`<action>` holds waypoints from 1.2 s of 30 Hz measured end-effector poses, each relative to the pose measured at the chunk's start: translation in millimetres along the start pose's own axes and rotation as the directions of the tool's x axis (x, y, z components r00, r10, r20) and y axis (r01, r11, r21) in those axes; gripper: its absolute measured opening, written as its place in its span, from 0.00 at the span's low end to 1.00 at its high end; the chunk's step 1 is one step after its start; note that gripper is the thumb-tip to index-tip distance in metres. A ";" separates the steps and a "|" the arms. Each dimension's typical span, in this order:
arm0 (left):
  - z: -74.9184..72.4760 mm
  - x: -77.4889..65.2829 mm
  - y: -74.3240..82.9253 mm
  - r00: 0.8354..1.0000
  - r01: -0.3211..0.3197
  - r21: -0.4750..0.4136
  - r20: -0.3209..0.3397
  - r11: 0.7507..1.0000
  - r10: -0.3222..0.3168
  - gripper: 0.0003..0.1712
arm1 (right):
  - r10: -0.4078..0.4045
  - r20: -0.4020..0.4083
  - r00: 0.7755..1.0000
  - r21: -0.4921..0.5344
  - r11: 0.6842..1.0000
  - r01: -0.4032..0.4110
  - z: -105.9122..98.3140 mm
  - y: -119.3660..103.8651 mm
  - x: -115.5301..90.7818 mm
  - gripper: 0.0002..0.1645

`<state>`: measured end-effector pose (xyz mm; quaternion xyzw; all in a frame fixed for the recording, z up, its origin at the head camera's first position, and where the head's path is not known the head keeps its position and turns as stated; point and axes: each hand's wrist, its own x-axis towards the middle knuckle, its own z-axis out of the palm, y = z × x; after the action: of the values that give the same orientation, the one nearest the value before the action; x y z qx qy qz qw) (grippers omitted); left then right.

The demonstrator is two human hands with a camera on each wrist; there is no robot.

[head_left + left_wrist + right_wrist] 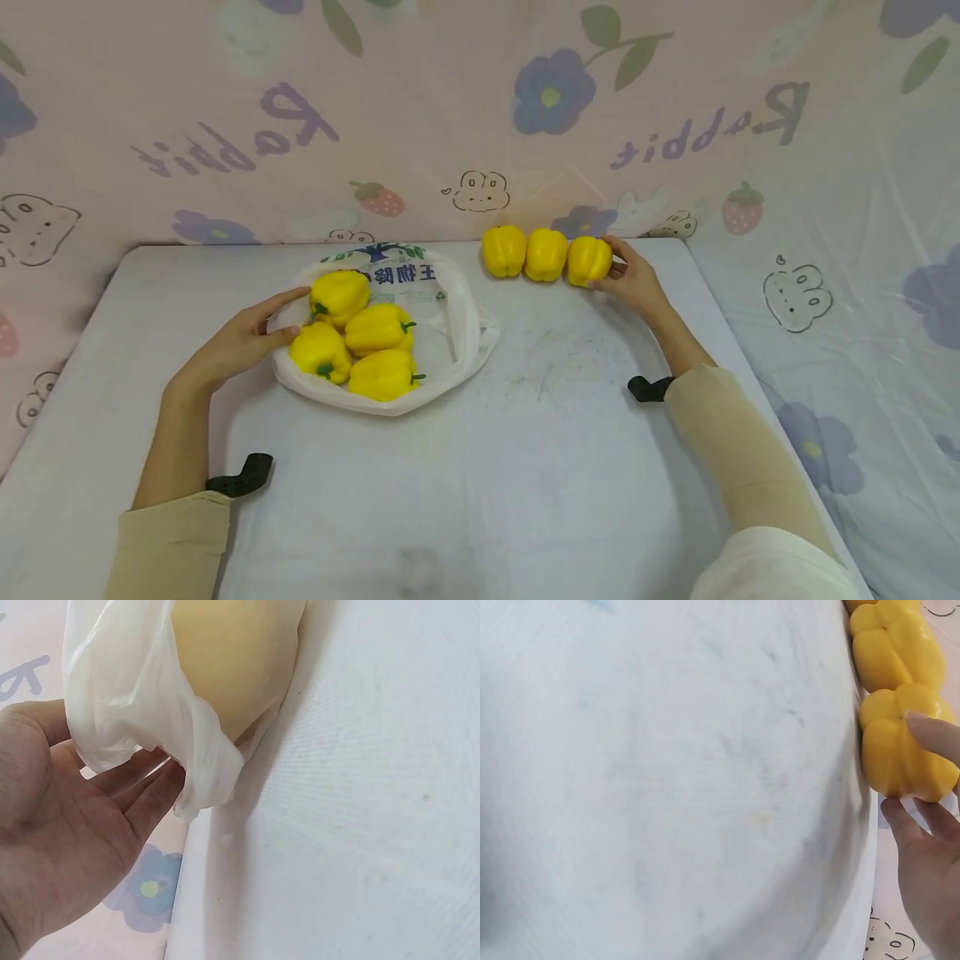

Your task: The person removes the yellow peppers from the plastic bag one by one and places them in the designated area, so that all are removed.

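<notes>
A white plastic bag (471,321) lies with its mouth spread wide, holding several yellow bell peppers (378,328) with green stems. My left hand (243,340) grips the bag's left edge, thumb and fingers spread along it. In the left wrist view, the hand's fingers (154,799) pass behind the bunched plastic, and a pepper shows yellow through it. Three more bell peppers stand in a row at the table's back edge. My right hand (632,277) holds the rightmost pepper (588,261), thumb on its near side; in the right wrist view, other fingertips (892,810) touch its side.
The middle pepper (546,254) and the left pepper (503,251) sit beside the held one. A white-covered table (487,500) carries everything. Behind it hangs a curtain (435,108) printed with rabbits and flowers. Black wrist mounts (251,475) stick out from both sleeves.
</notes>
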<state>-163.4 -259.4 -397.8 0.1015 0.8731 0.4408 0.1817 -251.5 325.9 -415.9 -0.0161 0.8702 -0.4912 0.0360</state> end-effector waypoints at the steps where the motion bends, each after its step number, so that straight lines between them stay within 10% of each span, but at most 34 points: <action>1: -0.1 -0.2 -0.2 1.000 0.001 -0.001 0.000 1.000 -0.001 0.38 | 0.009 0.004 1.000 0.011 1.000 -0.009 0.3 -3.3 -1.6 0.54; 7: 1.3 -0.6 -1.6 1.000 -0.001 -0.025 0.001 1.000 0.001 0.38 | 0.018 0.008 1.000 0.009 1.000 -0.018 1.7 -24.9 -16.9 0.53; 16: 1.7 -2.6 -1.1 1.000 -0.018 -0.021 -0.002 1.000 0.018 0.38 | -0.077 -0.099 0.992 -0.016 0.997 0.076 2.7 3.7 -6.5 0.49; 36: -0.6 -2.8 -1.0 1.000 -0.020 -0.031 0.005 0.999 0.020 0.38 | -0.331 -0.139 0.933 0.032 0.940 0.338 13.6 -65.7 -34.8 0.36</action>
<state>-161.2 -261.4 -397.7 0.1083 0.8647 0.4558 0.1810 -216.2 282.4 -365.0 -0.1307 0.8413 -0.5139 -0.1052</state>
